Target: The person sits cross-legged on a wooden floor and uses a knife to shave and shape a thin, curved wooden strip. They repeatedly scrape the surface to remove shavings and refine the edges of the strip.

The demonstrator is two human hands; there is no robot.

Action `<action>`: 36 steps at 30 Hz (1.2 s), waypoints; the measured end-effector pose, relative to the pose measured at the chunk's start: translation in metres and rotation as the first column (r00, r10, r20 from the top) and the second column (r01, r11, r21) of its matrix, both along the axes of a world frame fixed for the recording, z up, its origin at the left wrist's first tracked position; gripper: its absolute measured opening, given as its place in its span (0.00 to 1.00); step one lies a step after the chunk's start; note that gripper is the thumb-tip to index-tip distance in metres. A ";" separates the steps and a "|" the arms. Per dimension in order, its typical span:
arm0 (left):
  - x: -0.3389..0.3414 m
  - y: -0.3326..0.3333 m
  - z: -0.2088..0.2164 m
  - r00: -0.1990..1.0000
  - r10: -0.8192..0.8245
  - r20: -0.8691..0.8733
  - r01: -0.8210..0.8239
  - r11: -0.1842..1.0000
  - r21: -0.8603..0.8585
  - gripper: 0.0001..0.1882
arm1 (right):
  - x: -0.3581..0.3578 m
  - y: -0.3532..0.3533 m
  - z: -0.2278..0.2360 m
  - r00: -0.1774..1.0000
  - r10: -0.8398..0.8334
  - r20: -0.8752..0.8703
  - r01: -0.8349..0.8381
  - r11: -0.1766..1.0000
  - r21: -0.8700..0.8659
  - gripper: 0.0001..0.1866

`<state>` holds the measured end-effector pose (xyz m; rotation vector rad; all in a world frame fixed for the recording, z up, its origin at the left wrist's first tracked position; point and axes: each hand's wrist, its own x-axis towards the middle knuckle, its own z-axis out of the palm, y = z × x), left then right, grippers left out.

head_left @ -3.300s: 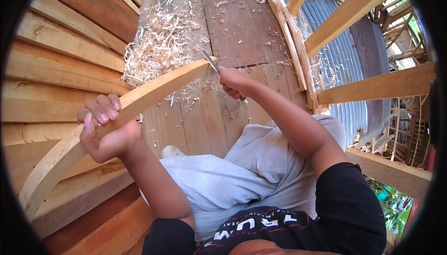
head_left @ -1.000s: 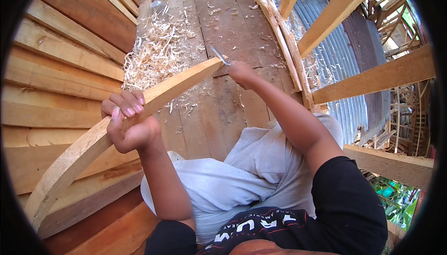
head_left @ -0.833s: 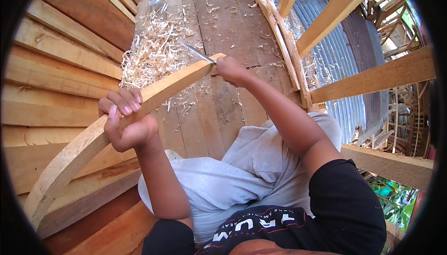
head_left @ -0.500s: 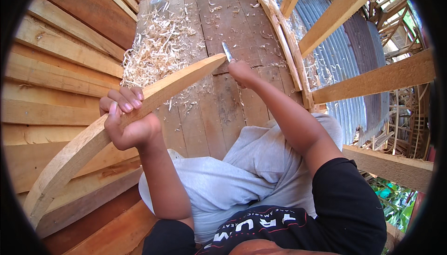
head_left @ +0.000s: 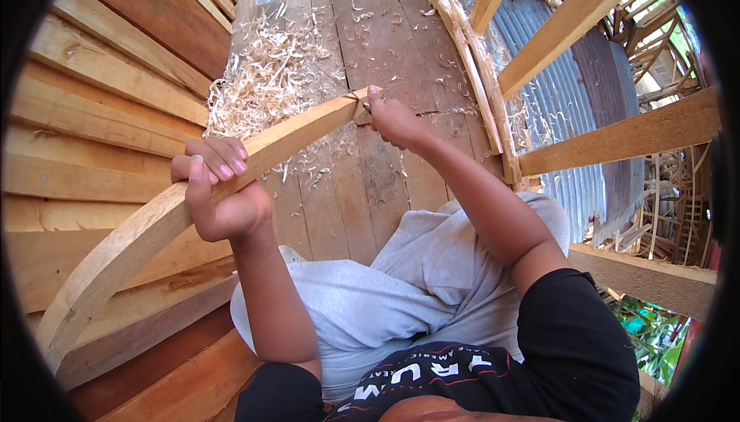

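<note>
A long pale wooden plank [head_left: 289, 135] slants from the lower left up to a narrowed end near the middle of the view. My left hand [head_left: 223, 191] is closed around the plank partway along, fingers over its top and thumb on the near side. At the far end, my right hand [head_left: 395, 120] grips a knife [head_left: 361, 102]; its thin blade lies across the plank's tip, and the handle is mostly hidden in my fist.
Curled wood shavings [head_left: 266, 79] lie heaped on the board floor [head_left: 351, 191], beside a small clear container [head_left: 267, 3]. A plank wall [head_left: 100, 114] rises on the left. Wooden railing posts [head_left: 617, 133] and corrugated metal sheets [head_left: 551, 75] stand on the right.
My right hand has brought the knife from just beyond the plank's tip back onto the wood, the blade now turned across it. My left hand keeps its hold.
</note>
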<state>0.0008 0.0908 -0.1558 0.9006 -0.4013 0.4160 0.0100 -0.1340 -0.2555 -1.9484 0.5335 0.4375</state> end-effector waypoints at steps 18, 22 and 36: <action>-0.004 -0.007 0.002 0.979 0.131 -0.156 -0.141 0.988 -0.059 0.09 | 0.004 0.018 -0.033 0.952 0.073 0.298 0.003 0.969 -0.245 0.29; -0.007 -0.011 0.003 0.959 0.181 -0.216 -0.199 0.978 -0.065 0.09 | -0.003 0.035 -0.004 0.958 0.110 0.264 -0.012 0.938 -0.346 0.29; -0.002 -0.004 -0.003 0.967 0.159 -0.200 -0.178 0.981 -0.080 0.09 | 0.001 0.023 -0.021 0.901 0.263 0.346 -0.096 0.897 -0.432 0.26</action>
